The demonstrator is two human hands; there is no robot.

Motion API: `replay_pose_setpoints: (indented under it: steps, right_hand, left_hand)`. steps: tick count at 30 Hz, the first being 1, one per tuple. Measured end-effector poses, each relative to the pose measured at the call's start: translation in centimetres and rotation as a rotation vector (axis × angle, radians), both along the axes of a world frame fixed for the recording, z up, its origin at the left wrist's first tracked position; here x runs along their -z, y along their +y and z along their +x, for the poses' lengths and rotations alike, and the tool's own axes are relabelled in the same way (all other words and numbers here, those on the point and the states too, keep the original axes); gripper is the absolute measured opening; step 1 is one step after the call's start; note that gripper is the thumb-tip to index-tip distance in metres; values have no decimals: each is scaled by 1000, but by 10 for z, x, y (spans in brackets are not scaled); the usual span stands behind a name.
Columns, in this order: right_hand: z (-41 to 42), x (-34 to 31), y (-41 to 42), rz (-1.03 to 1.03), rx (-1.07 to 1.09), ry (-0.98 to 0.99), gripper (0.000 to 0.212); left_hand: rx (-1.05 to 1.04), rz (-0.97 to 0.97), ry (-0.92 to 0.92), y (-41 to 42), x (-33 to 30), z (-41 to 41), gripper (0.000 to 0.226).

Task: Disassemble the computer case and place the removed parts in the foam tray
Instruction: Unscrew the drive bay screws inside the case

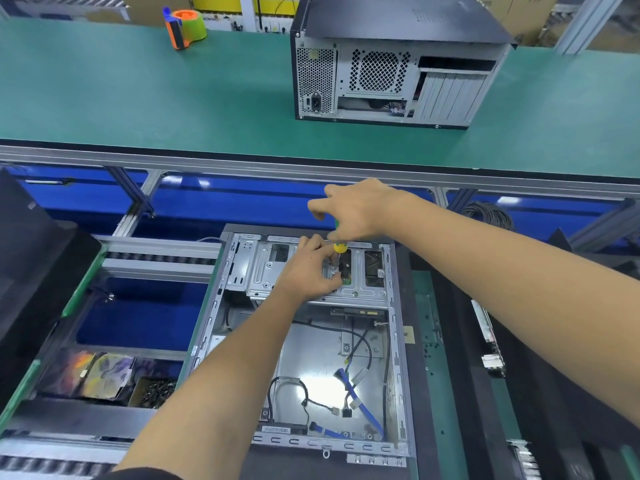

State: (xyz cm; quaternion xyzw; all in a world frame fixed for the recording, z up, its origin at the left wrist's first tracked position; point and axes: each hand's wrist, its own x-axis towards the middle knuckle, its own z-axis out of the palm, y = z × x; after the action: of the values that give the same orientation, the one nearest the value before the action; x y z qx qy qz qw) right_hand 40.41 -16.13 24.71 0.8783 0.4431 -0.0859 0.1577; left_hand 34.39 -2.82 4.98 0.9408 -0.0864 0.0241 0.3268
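An open computer case (394, 341) lies flat in front of me, its side panel off and loose cables (349, 386) on its floor. At its far end sits a metal drive cage (263, 271). My right hand (356, 209) grips the top of a yellow and green screwdriver (338, 244) that stands upright over the cage. My left hand (308, 268) rests on the cage with its fingers curled around the screwdriver's shaft near the tip. The tip and the screw are hidden by my left fingers.
A second closed computer case (391, 64) stands on the green conveyor belt (138, 91) beyond, with an orange and green tape dispenser (185, 27) at the far left. A bin of screws (152, 393) sits to my lower left. Black foam (457, 341) lies right of the case.
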Motion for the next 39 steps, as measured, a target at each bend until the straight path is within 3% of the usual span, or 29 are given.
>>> replay_pose_setpoints:
  steps: [3,5,8,12,15,19,24,27,35,39]
  right_hand:
    - [1,4,-2,-34,-19,-148,35]
    - [2,3,-4,9,-7,-63,23]
    - [3,2,-7,79,10,91,32]
    - [0,4,-5,58,9,-37,26]
    - [-2,6,-2,120,14,58,18]
    - [-7,10,2,276,157,293,42]
    - [-10,15,4,448,233,385,41]
    - [-11,18,9,529,235,419,38]
    - [-12,25,-14,696,392,509,48]
    - [-14,39,-23,1012,535,762,66]
  left_hand:
    - [-1,10,-10,0,1,0,22]
    - [2,8,-24,0,1,1,22]
    - [7,6,-43,0,2,1,22]
    - [10,18,-22,1,2,1,21]
    - [15,0,-23,1,1,3,25]
    - [53,-117,-35,2,-3,2,42]
    - [-25,-436,-40,3,-20,-12,54]
    - [-69,-517,-214,2,-38,-25,50]
    - [122,-196,-321,22,-95,-4,45]
    - [253,-107,-219,14,-122,1,44]
